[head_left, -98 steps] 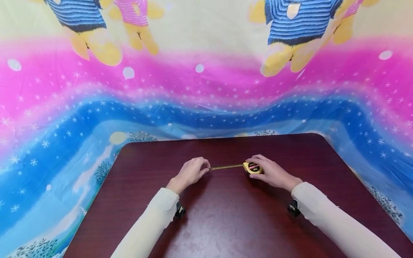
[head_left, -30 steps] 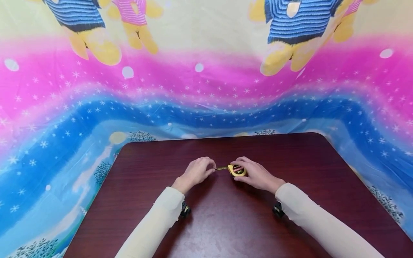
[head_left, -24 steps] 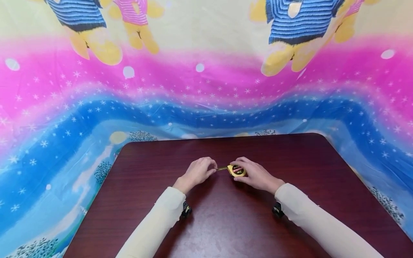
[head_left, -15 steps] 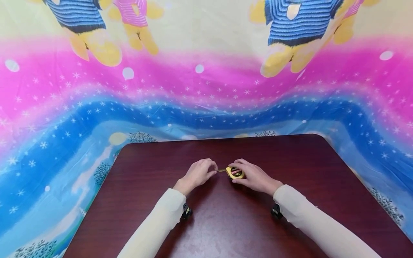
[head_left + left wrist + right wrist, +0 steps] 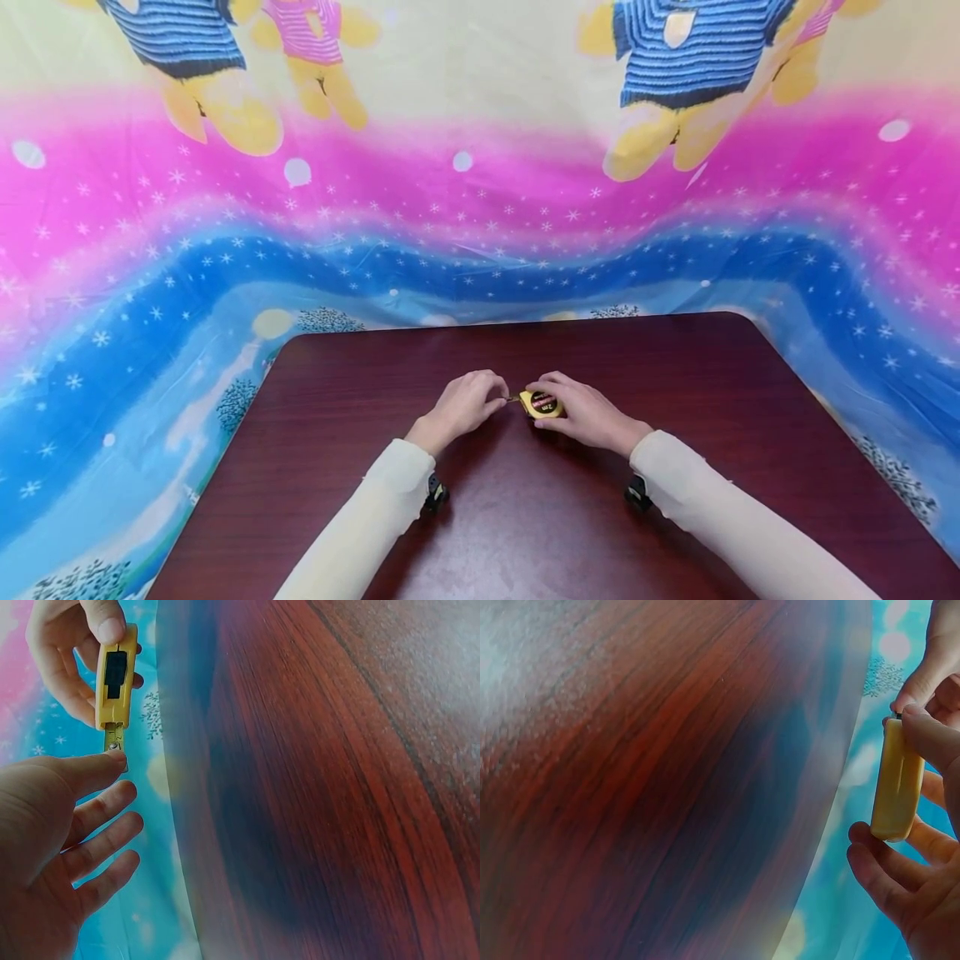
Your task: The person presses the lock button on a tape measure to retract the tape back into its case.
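A yellow tape measure (image 5: 543, 405) with a black and red "2m" label is held in my right hand (image 5: 588, 412), thumb and fingers around its case. My left hand (image 5: 459, 406) pinches the end of the blade (image 5: 113, 736) between thumb and forefinger. Only a short stretch of blade shows between the case and the left fingertips. In the left wrist view, a black slide button (image 5: 115, 673) faces the camera on the edge of the case, and the other three left fingers spread loosely. The right wrist view shows the plain back of the case (image 5: 897, 784).
Both hands are over a dark red wood-grain table (image 5: 480, 517) with rounded far corners. Behind and beside it hangs a printed cloth (image 5: 480, 242) in pink, blue and cream. A dark wrist camera (image 5: 639, 493) sits under each pale sleeve cuff.
The right hand has moved left with the tape case toward the left hand, which shifted slightly right. The exposed blade has shortened from a long strip to a short stub.
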`<state>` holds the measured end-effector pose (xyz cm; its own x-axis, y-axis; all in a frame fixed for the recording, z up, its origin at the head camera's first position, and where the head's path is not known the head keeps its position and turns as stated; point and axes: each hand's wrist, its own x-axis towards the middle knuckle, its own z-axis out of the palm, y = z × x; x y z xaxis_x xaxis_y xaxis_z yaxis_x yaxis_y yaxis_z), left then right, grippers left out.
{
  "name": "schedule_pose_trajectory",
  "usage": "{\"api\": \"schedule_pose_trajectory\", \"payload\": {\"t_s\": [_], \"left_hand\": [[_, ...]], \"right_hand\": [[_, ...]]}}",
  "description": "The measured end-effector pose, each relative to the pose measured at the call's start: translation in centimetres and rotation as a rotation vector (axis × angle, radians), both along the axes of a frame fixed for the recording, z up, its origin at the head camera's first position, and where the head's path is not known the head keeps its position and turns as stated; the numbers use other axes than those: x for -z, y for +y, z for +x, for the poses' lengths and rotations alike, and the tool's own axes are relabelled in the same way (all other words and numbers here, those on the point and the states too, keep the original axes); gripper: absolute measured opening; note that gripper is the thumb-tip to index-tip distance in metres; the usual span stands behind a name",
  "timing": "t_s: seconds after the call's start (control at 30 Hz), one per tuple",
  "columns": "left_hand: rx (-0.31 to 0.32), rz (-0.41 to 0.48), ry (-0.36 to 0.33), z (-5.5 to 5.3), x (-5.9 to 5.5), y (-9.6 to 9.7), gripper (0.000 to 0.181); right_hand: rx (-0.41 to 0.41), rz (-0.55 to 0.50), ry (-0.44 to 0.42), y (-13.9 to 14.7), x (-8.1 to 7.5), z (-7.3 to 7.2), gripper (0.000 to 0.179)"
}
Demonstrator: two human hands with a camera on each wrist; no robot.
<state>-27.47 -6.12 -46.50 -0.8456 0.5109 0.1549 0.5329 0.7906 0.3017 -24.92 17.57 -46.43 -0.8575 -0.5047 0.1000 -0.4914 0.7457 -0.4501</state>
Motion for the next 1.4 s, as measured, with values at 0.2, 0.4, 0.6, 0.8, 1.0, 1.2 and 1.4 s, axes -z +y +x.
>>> {"api": "schedule_pose_trajectory", "payload": {"t_s": [0.2,0.4,0.6,0.8,1.0,1.2,1.4], "left_hand": [[0.007,0.000,-0.008,0.0,-0.3,0.2,0.007],[0.012,-0.006,0.007,-0.1,-0.4,0.3,0.007],[0.012,-0.016,-0.002,0.0,-0.2,0.4,0.007],[0.020,-0.007,0.003,0.1,-0.3,0.4,0.008],[0.025,-0.014,0.015,-0.2,-0.2,0.3,0.007],[0.033,-0.043,0.007,-0.1,0.0,0.4,0.006],[0.037,-0.045,0.029,0.0,0.0,0.4,0.010]], "right_hand": [[-0.009,-0.001,0.010,-0.4,0.0,0.0,0.055],[-0.022,-0.003,0.006,-0.7,-0.2,0.0,0.055],[-0.032,-0.003,-0.011,-0.9,-0.1,0.1,0.055],[-0.044,0.007,0.012,-1.0,0.0,0.0,0.054],[-0.060,0.013,0.018,-1.2,0.1,-0.2,0.054],[-0.088,0.021,0.025,-1.2,0.2,-0.2,0.051],[-0.090,-0.006,0.009,-1.3,0.3,0.0,0.052]]}}
